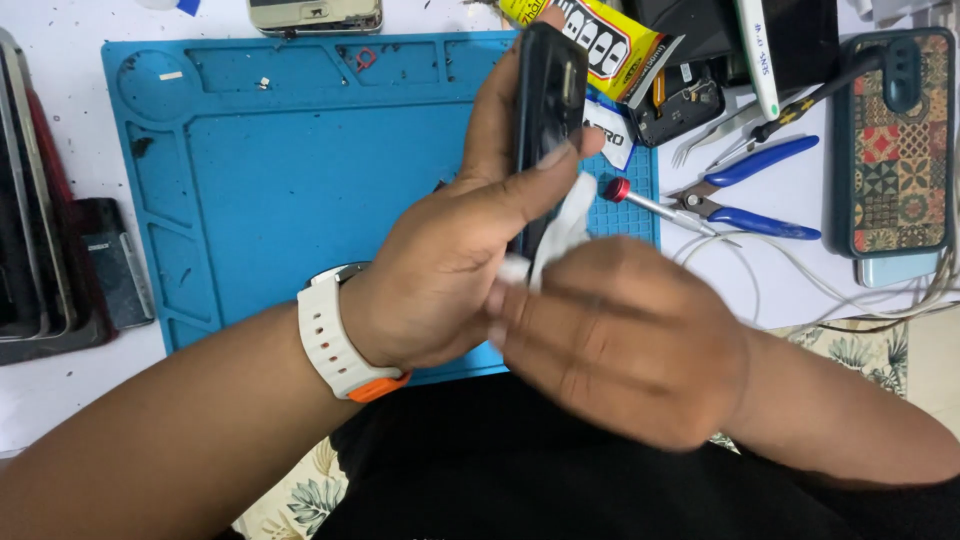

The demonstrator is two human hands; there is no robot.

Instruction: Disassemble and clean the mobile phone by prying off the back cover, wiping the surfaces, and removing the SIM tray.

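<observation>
The left hand (450, 270) grips a black slab-shaped phone body (545, 110) edge-on above the blue silicone work mat (300, 180), thumb across its lower edge; the right hand (620, 340), blurred, is closed around a white crumpled wipe (560, 225) that touches the phone body; a white wrist strap with orange tip (335, 340) sits on the left wrist; just right of the mat lie a red-capped metal screwdriver (645, 200) and blue-handled pliers (750, 195); beyond these rests a phone in a patterned patchwork case (895, 150); a yellow glue packet (600, 40) lies at the mat's far right corner.
</observation>
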